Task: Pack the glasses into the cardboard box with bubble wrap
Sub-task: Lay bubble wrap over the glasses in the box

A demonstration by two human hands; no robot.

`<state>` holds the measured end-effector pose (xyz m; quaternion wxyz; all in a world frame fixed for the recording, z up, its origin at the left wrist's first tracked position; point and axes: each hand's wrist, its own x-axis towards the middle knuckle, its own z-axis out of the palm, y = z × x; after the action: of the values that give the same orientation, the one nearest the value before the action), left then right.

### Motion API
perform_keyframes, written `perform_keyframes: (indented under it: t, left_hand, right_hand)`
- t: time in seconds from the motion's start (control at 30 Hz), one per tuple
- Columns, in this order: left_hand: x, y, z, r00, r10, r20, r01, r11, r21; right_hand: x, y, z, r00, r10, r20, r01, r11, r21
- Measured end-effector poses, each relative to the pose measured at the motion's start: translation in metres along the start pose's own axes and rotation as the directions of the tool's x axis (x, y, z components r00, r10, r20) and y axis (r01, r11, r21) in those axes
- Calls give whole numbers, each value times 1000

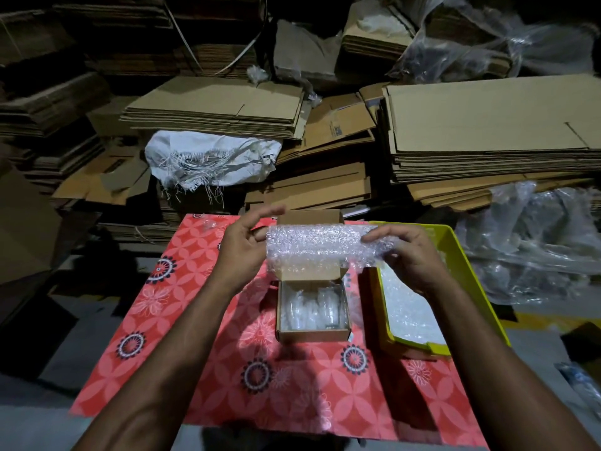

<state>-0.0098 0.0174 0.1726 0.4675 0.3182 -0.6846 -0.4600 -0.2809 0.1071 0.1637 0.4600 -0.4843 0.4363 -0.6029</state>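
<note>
1. Head view, centre of the frame: a rolled bundle of clear bubble wrap (320,245) is held level in the air between both hands, lying across the frame.
2. The left hand (242,245) sits at the left end of the roll, its thumb and lower fingers curled against that end, while its upper fingers stretch out above the roll, blurred.
3. The right hand (408,255) grips the right end, fingers curled over the top of the wrap and the thumb beneath it.
4. Directly under the roll, lower in the frame, stands a small open brown cardboard box (312,333); its flaps stick up behind and in front of the bundle.
5. Inside the box lie clear glasses (312,309) in transparent wrapping; how many cannot be told.
6. The box rests on a red floral-patterned tablecloth (182,320) filling the lower middle of the frame.
7. Just right of the box is a yellow plastic tray (471,288) holding a white sheet (409,317), below the right hand.
8. Stacks of flattened cardboard (487,125) fill the upper frame.
</note>
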Motion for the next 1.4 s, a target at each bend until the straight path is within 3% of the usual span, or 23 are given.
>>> perform_keyframes:
  t: [0.1, 0.2, 0.3, 0.4, 0.5, 0.63, 0.77, 0.87, 1.07, 1.27, 1.33, 1.4]
  left_hand:
    - [3, -9, -3, 999, 32, -35, -31, 998, 51]
    - [4, -13, -4, 996, -21, -83, 25, 999, 46]
    - [2, -15, -3, 994, -79, -77, 75, 995, -60]
    - [1, -17, -3, 989, -126, -78, 111, 978, -174]
    - [-2, -18, 0, 987, -132, -87, 124, 988, -92]
    - [1, -18, 0, 970, -230, -85, 222, 971, -91]
    - [4, -23, -3, 983, -172, -62, 176, 982, 73]
    - [5, -23, 1, 989, -150, 3, 149, 986, 74]
    - [7, -24, 5, 969, -248, 23, 248, 951, -186]
    - [1, -17, 13, 961, -275, 24, 257, 859, -443]
    - [0, -16, 13, 965, -261, 41, 249, 847, -469]
    - [-1, -19, 13, 981, -190, 32, 190, 935, -299]
  right_hand:
    - [2, 1, -3, 1000, -13, 13, 13, 999, -46]
    - [1, -1, 1, 996, 62, -65, -63, 998, -27]
    - [-1, -1, 4, 998, 1, -64, -13, 981, -194]
    - [0, 4, 3, 994, -33, -103, 7, 968, -251]
    - [2, 10, -1, 985, -32, -167, -19, 955, -296]
    - [1, 10, -4, 974, 39, -223, -86, 975, -204]
    - [-2, 10, -1, 975, 120, -187, -149, 978, -148]
    - [-3, 6, 4, 976, 168, -139, -182, 978, -100]
    - [-2, 0, 9, 965, 207, -158, -197, 977, 80]
    - [-5, -1, 10, 943, 275, -188, -197, 916, 350]
    - [-5, 1, 11, 943, 239, -233, -175, 949, 262]
    - [-4, 7, 11, 954, 135, -266, -137, 991, 12]
